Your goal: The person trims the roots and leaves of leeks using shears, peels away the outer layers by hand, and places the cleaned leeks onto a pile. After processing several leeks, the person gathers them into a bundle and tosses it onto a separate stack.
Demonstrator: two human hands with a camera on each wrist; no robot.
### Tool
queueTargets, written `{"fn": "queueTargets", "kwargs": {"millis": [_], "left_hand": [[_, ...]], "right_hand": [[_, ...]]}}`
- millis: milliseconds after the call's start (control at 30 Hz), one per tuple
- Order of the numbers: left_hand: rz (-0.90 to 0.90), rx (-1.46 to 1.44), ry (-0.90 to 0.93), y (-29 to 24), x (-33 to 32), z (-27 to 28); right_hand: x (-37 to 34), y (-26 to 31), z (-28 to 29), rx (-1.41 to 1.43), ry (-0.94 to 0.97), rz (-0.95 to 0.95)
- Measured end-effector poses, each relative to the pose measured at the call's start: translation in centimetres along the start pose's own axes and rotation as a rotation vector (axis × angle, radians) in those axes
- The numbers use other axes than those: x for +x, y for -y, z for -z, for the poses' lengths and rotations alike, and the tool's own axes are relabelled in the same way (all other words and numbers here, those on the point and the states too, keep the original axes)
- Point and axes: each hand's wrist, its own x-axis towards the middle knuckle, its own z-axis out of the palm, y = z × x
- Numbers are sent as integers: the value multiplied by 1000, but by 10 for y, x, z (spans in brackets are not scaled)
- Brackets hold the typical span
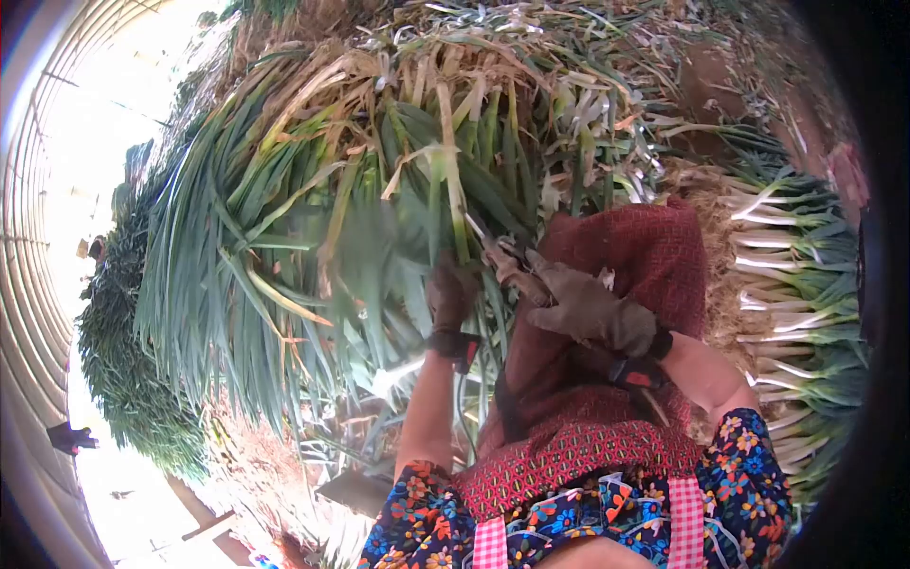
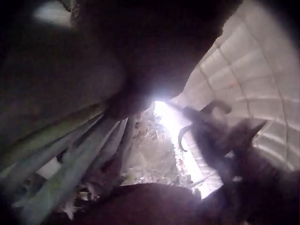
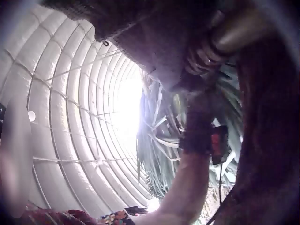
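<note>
The left hand, in a brown glove, is among long green leek leaves. In the left wrist view, pale leaves converge under the dark glove, which grips them. Just beside it, the gloved right hand holds a tool by its brown handle over the lap. A thin blade points from the handle toward the leaves. The right wrist view shows a smooth, rounded handle at the dark glove, with the left forearm below.
A dark red cloth covers the lap. Trimmed leeks with white stems lie in a row at the right. More leeks are heaped at the left, and loose leaf scraps cover the ground ahead. A ribbed, curved wall stands alongside.
</note>
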Motion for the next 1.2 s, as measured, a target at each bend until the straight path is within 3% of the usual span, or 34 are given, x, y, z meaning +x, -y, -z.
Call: {"fn": "queueTargets", "kwargs": {"millis": [33, 167, 233, 333, 567, 667, 767, 833, 967, 1033, 1200], "left_hand": [[66, -87, 71, -12, 5, 14], [238, -383, 264, -27, 19, 34], [225, -492, 302, -33, 20, 45], [188, -587, 341, -31, 20, 49], [279, -868, 357, -25, 11, 43], [315, -879, 379, -9, 11, 32], [219, -653, 360, -9, 14, 33], [296, -686, 363, -16, 14, 36], [366, -853, 379, -9, 10, 34], [377, -804, 404, -6, 11, 35], [409, -783, 477, -31, 16, 57]], "right_hand": [[-2, 3, 0, 49, -8, 39], [1, 10, 1, -87, 42, -92], [8, 12, 2, -165, 52, -143], [23, 5, 7, -279, -91, -190], [50, 11, 18, -455, -111, 4], [84, -1, 35, -383, -171, 82], [112, -6, 45, -371, -174, 65], [136, -7, 48, -375, -197, -90], [165, -22, 56, -287, -290, -23], [180, -29, 61, -335, -275, -72], [177, -16, 78, -177, -260, 28]]}}
